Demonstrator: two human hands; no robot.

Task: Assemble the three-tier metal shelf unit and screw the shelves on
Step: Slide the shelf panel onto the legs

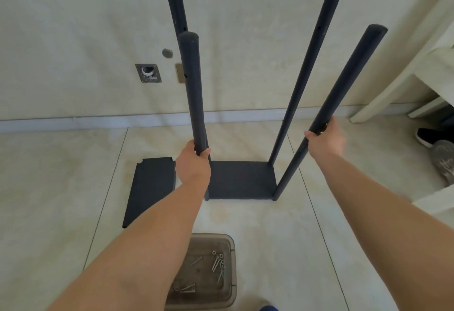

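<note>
A dark metal shelf unit stands on the tiled floor: a bottom shelf (242,179) with several upright black poles at its corners. My left hand (194,163) grips the near left pole (194,94) low down. The near right pole (326,119) is gripped around its middle by my right hand (325,139). Behind them rise the far left pole (177,13) and the far right pole (304,74). A loose black shelf panel (149,187) lies flat on the floor left of the unit. A translucent tray (231,273) near my feet holds several screws (218,262).
A pale wall with a baseboard runs behind the unit, with a floor socket plate (148,73) on it. A white furniture frame (403,82) stands at the right. Another person's shoes (439,148) show at the right edge.
</note>
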